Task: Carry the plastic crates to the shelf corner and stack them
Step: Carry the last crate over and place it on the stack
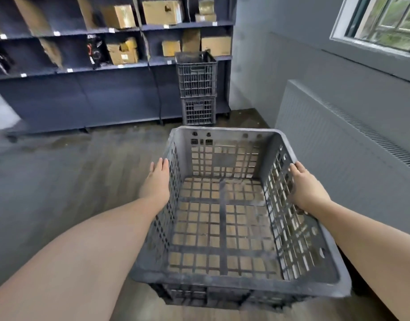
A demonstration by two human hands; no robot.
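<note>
**Empty crate held between two hands, facing the stack in the shelf corner**

While both bare arms reach forward, a dark grey plastic crate (224, 218) sits between them, open side up and empty, its lattice floor showing the wood-look floor (72, 181) beneath. The left hand (156, 181) lies flat against the outside of the crate's left wall, fingers straight and together, pressing rather than curling. The right hand (307, 188) rests on the right rim, fingers extended along the edge; its thumb side cannot be seen clearly, so how far it wraps the rim is uncertain. Whether the crate is lifted off the floor cannot be told for sure.

Ahead, in the corner where the dark blue shelf unit (106, 98) meets the grey wall (280, 72), two crates of the same kind form a stack (197, 89), one squarely on the other, standing on the floor against the shelf's right end. The held crate is well apart from that stack.

Cardboard boxes (162, 11) fill the upper shelf bays, some with pale labels, and small white tags (56, 33) are fixed along the shelf edges; all writing is too blurred to read. A ribbed grey radiator panel (338, 144) runs along the right wall under a window (389, 19).
</note>
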